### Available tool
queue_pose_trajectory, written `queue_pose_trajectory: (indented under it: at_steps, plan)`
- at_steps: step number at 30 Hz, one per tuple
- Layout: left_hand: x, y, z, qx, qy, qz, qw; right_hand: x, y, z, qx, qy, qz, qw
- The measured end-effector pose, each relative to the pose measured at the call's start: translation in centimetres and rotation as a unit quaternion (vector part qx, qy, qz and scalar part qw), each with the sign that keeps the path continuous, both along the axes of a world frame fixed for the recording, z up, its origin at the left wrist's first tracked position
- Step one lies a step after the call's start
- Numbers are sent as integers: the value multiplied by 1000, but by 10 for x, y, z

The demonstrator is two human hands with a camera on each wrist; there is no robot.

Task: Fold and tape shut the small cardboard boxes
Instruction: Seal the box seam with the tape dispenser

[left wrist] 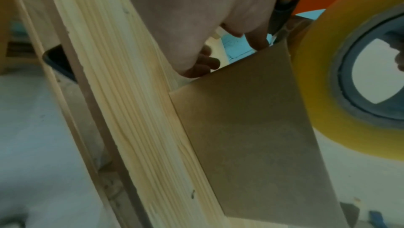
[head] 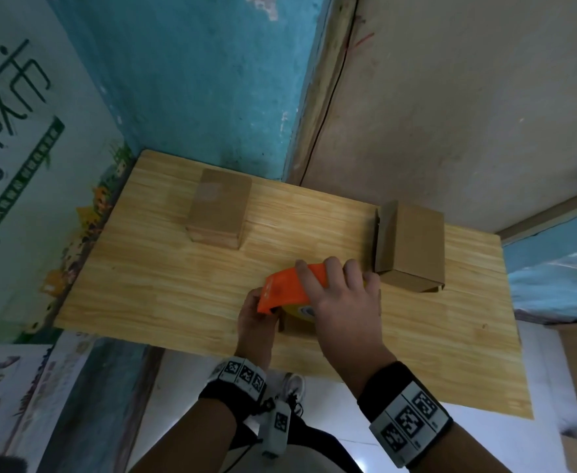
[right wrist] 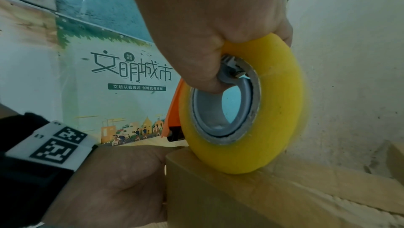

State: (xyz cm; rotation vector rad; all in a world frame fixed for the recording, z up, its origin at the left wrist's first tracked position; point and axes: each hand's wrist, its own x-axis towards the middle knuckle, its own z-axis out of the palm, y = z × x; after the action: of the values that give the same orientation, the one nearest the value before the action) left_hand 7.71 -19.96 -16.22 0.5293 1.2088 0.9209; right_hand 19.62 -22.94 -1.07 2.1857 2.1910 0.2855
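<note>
My right hand grips an orange tape dispenser from above, with its yellow tape roll resting on the top edge of a small cardboard box. In the head view this box is almost hidden under the dispenser, near the table's front edge. My left hand holds the box by its left side, and its fingers curl at the box's far edge. The thumb of the right hand hooks into the roll's grey core.
On the wooden table, a closed box with clear tape on top stands at the back left. Another box with one flap standing up sits at the right, close to my right hand. Walls close in behind and to the left.
</note>
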Motion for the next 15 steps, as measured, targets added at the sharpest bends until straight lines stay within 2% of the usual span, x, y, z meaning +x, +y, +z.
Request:
queue_pose_trajectory:
  at_steps: [4,8,13,15]
  plan:
    - [-1,-4,9,83,39,-90,992,3,1,-3,-2,15,-5,1000]
    - [-3,-4,10,135,90,-216,963,6,1,-3,-3,26,-12,1000]
    - [-25,8,1,145,83,-228,959,7,-1,-4,-6,35,-19,999]
    - [-30,10,-3,170,98,-250,948,8,-2,-4,-5,37,-20,999]
